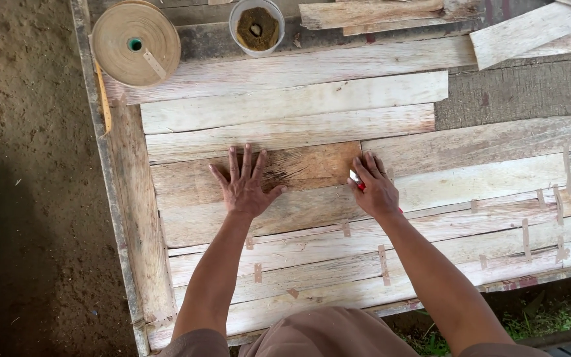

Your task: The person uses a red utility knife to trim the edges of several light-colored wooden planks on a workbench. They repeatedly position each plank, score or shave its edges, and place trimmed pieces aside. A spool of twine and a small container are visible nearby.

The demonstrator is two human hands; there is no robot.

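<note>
My left hand [246, 183] lies flat with fingers spread on a brown veneer piece [312, 164] set among pale wood veneer strips [299, 99] on a workbench. My right hand [375, 188] rests at the brown piece's right end, fingers closed around a small red and white tool [356, 179], which looks like a cutter. Its tip touches the seam between the brown piece and the pale strip beside it. Short brown tape patches [383, 263] bridge the seams of the nearer strips.
A large roll of tan tape [135, 43] stands at the bench's far left. A white cup with brown contents [256, 26] sits beside it. Loose boards [530, 30] lie at the far right. Dirt floor [28, 165] lies left of the bench edge.
</note>
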